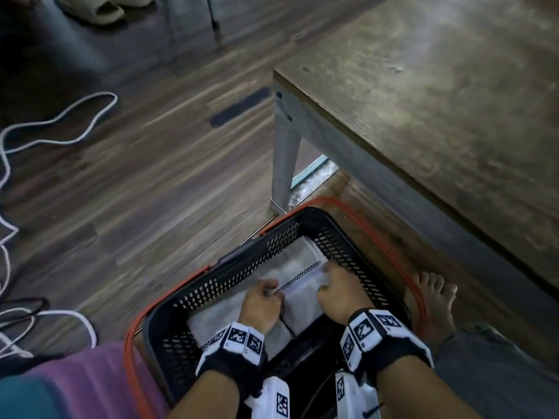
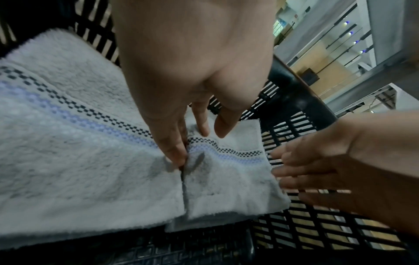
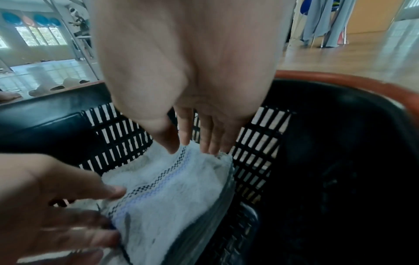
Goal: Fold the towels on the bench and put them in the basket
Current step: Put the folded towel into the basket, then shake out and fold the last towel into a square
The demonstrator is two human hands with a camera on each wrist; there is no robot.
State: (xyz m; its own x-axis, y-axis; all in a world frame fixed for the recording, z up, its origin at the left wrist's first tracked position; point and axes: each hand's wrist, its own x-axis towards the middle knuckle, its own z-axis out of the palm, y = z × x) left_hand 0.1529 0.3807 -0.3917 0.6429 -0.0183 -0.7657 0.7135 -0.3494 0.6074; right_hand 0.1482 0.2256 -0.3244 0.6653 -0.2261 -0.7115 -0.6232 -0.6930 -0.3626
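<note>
A black mesh basket (image 1: pixel 211 285) with orange handles (image 1: pixel 390 237) stands on the floor beside the wooden bench (image 1: pixel 438 101). Folded white towels with a checked stripe lie inside it. My left hand (image 1: pixel 263 300) has straight fingers pushed into the seam between the big towel (image 2: pixel 68 143) and a smaller folded towel (image 2: pixel 226 179). My right hand (image 1: pixel 335 290) touches the smaller towel (image 3: pixel 176 193) with straight fingers along its edge by the basket wall (image 3: pixel 256 143). Neither hand grips any cloth. No towel shows on the bench top.
White cables (image 1: pixel 60 122) trail over the wooden floor at the left. A pair of sandals (image 1: pixel 99 7) sits at the far top. My bare foot (image 1: pixel 432 297) rests right of the basket, under the bench edge. Purple cloth (image 1: pixel 90 373) lies at lower left.
</note>
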